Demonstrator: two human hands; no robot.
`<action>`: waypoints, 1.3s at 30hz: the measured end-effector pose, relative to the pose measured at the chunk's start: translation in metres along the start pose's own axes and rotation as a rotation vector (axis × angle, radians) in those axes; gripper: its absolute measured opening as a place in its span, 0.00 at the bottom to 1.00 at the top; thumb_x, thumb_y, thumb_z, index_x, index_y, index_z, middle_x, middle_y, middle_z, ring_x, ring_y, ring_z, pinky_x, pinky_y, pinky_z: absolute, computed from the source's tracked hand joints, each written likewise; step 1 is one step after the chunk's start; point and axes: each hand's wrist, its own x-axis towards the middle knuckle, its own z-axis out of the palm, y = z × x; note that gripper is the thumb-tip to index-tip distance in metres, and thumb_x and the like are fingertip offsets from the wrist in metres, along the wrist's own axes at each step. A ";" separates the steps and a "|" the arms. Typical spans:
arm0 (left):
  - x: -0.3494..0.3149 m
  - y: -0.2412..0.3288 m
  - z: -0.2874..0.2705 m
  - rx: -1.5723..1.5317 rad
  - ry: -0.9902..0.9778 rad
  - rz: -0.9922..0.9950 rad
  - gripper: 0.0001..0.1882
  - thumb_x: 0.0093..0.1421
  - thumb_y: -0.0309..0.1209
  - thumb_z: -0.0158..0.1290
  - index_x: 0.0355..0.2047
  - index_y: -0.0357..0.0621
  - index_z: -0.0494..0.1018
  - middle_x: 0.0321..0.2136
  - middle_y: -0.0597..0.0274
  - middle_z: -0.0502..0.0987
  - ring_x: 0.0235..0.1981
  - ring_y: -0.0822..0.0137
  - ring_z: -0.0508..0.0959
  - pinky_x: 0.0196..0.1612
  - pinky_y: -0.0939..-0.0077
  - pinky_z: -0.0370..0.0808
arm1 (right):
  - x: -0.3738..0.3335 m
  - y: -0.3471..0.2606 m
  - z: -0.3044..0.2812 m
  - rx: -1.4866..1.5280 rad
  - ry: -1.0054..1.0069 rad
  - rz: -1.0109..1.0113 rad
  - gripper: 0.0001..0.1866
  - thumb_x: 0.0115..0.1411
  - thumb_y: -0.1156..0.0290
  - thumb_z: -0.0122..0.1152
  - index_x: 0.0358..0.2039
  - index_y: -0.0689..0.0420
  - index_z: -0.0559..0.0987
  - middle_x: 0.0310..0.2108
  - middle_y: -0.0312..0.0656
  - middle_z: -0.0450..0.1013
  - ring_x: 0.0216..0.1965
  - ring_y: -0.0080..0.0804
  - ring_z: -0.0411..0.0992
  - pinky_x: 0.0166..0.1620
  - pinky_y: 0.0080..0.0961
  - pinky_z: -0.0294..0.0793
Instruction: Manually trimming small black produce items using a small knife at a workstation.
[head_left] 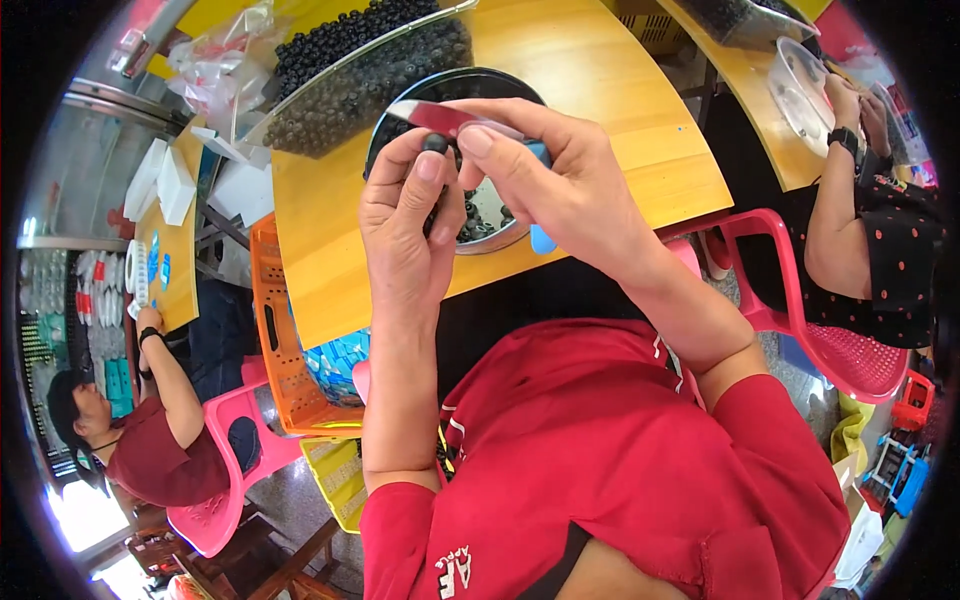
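Observation:
Over the near part of the table, my left hand point(400, 215) pinches a small round black piece point(434, 144) between thumb and fingertips. Further dark pieces show against its curled fingers. A knife point(428, 114) is gripped in my right hand point(550, 175), its blade pointing left just above the black piece. Whether the edge touches the piece, I cannot tell. Something blue shows behind the right hand's fingers, perhaps the handle. Under both hands stands a round bowl point(460, 80) with a dark rim. Loose black pieces lie in it, partly hidden by my hands.
Behind the bowl, a clear bin point(340, 95) holds a heap of black round pieces on the wooden table point(650, 130). An orange crate point(285, 340) stands at the table's left. People sit at other tables on both sides, near pink chairs point(240, 450).

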 end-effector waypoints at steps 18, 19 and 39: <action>0.005 0.004 0.002 0.136 0.001 0.043 0.07 0.61 0.26 0.54 0.40 0.40 0.72 0.24 0.65 0.73 0.16 0.80 0.60 0.17 0.89 0.54 | 0.001 0.001 -0.017 -0.081 -0.088 0.084 0.16 0.65 0.64 0.54 0.47 0.60 0.78 0.22 0.30 0.70 0.19 0.09 0.60 0.19 0.09 0.61; 0.006 0.004 0.002 0.140 -0.008 0.046 0.07 0.61 0.25 0.54 0.40 0.40 0.72 0.24 0.65 0.73 0.16 0.80 0.61 0.18 0.89 0.54 | 0.001 0.001 -0.018 -0.079 -0.088 0.085 0.16 0.65 0.64 0.54 0.47 0.60 0.78 0.22 0.30 0.70 0.19 0.09 0.60 0.19 0.09 0.61; 0.017 -0.007 0.004 0.091 -0.059 0.039 0.10 0.60 0.26 0.55 0.43 0.42 0.74 0.23 0.64 0.74 0.15 0.79 0.61 0.17 0.89 0.53 | 0.002 0.004 -0.023 0.031 -0.030 0.099 0.14 0.66 0.65 0.52 0.45 0.62 0.77 0.22 0.32 0.70 0.17 0.09 0.58 0.18 0.09 0.56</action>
